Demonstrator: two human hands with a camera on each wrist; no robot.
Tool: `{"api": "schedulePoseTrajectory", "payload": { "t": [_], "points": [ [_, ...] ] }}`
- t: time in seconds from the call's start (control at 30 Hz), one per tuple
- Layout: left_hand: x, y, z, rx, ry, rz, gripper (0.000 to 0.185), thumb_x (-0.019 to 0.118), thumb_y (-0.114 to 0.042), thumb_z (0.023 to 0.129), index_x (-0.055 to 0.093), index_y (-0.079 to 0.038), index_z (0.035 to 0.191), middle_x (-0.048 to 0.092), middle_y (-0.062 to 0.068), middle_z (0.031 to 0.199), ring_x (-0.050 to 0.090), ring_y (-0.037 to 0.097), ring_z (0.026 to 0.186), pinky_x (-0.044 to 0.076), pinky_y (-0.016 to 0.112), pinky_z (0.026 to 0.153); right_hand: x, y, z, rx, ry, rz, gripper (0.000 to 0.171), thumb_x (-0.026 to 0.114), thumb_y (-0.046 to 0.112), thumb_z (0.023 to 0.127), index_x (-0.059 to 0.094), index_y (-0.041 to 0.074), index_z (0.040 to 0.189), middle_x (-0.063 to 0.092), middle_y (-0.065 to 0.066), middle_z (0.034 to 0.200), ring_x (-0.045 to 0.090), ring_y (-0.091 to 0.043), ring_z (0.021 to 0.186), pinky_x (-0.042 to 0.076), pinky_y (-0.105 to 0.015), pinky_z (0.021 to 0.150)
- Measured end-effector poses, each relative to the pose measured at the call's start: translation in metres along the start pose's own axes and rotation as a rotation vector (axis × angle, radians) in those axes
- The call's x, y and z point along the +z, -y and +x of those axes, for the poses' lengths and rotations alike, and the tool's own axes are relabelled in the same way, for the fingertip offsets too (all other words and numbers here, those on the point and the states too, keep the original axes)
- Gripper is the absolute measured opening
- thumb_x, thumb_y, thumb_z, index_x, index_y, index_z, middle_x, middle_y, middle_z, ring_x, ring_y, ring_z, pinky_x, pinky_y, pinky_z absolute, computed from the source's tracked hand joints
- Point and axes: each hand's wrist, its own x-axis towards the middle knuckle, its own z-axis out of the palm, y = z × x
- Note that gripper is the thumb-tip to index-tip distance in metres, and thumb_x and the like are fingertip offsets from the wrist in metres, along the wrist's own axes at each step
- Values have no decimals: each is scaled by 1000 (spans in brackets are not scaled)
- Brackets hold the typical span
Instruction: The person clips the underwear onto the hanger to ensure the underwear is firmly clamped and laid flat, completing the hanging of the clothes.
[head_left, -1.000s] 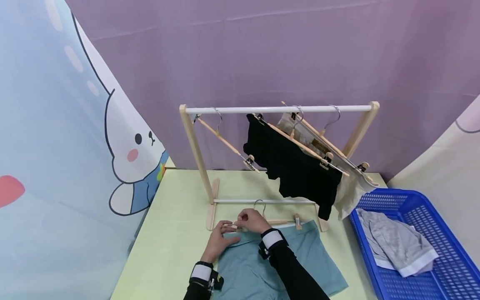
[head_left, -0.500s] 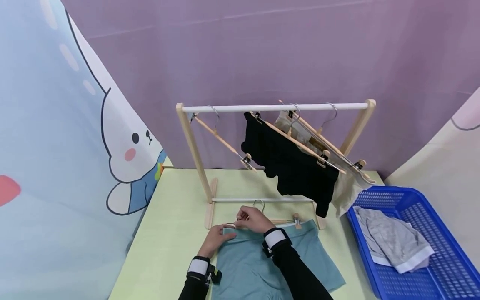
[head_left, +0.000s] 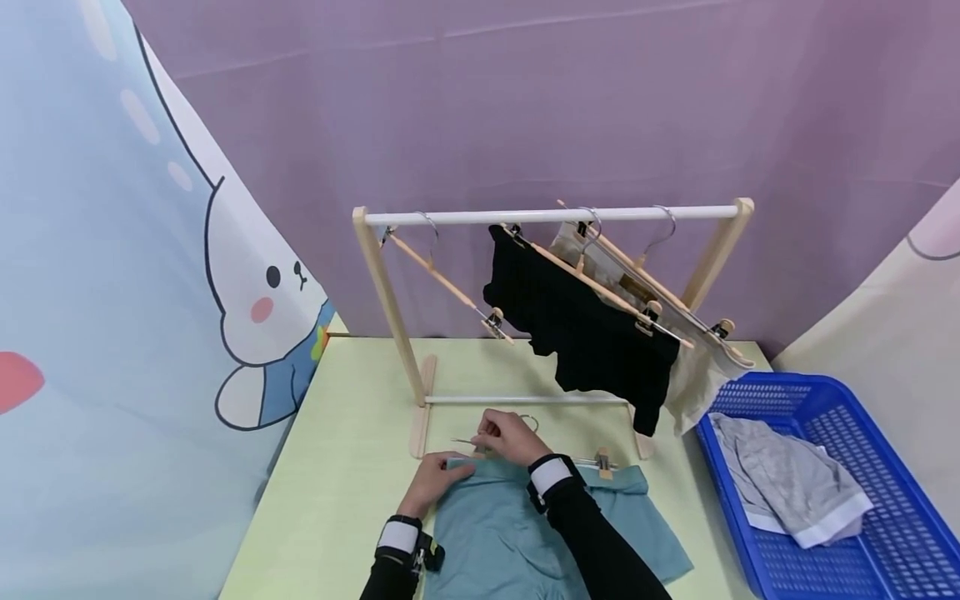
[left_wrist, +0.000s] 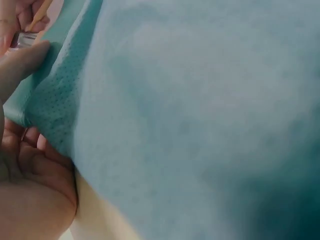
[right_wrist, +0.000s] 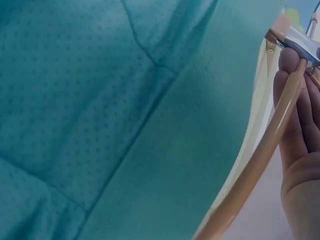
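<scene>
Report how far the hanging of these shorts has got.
Done: black shorts and a beige pair hang clipped on the rack.
In hand: the teal shorts lie on the table; the left hand holds the waistband while the right hand pinches the hanger's clip.
Left: grey shorts wait in the blue basket; one empty hanger on the rack.

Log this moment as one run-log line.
left hand: holds teal shorts waistband | right hand: pinches wooden clip hanger | place: green table
</scene>
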Motion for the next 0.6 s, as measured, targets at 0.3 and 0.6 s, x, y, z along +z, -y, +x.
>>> {"api": "schedulePoseTrajectory", "payload": {
  "t": [0.3, 0.6],
  "points": [
    [4, -5, -4, 40, -26, -7, 23, 72, -29, 92, 77, -11, 106, 74, 6, 108, 67, 20, 101, 52, 35, 86, -12, 9, 2, -5, 19, -8, 9, 69, 20, 95, 65, 15, 88, 66, 5, 79, 63, -12, 72, 50, -25, 64],
    [6, -3, -3, 30, -45, -33, 23, 73, -30, 90, 78, -12, 104, 75, 6, 106, 68, 20, 101, 53, 35, 88, -13, 18, 2, -43, 44, -53, 10, 71, 18, 93, 65, 16, 85, 67, 5, 78, 63, -8, 70, 50, -24, 64]
  ]
}}
